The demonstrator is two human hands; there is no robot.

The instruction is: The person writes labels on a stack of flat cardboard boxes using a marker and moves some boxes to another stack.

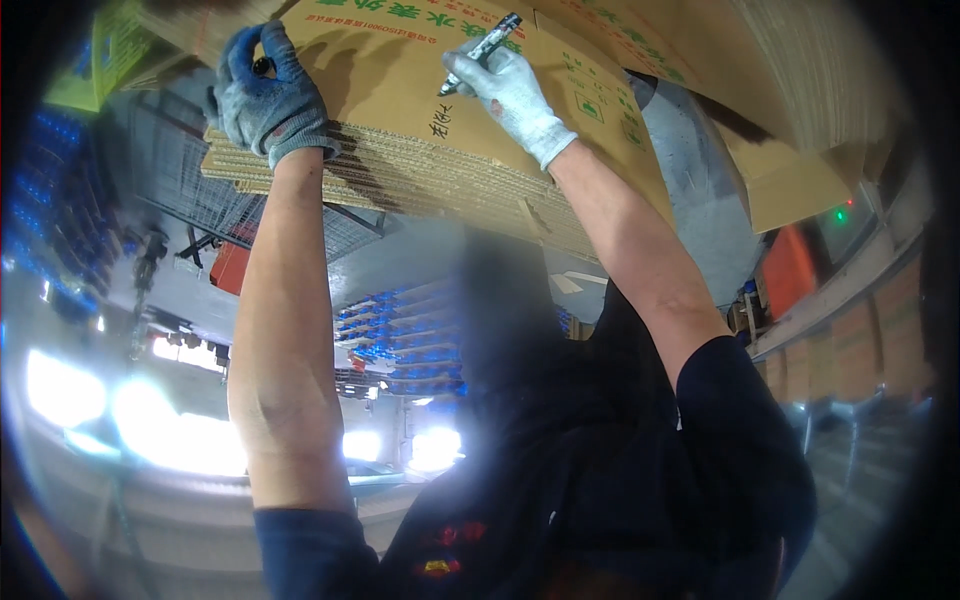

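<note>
My right hand [510,95], in a pale work glove, grips a marker [490,42] with a black-and-white barrel. The marker's dark tip points down to the left, at the printed face of a flat cardboard box [385,85]. Dark handwriting stands just below the tip. This box lies on top of a stack of folded cardboard [400,170]. Over the stack's left edge is my left hand [268,100], in a blue-grey glove. Its thumb and fingers curl round a small black marker cap [262,67].
More folded cardboard [800,80] stands at the upper right, with a loose flap [785,185]. Beyond the stack's left side is a wire mesh cart [190,165]. Blue racks [400,330] stand further off, and a yellow-green box [95,60] is at the upper left.
</note>
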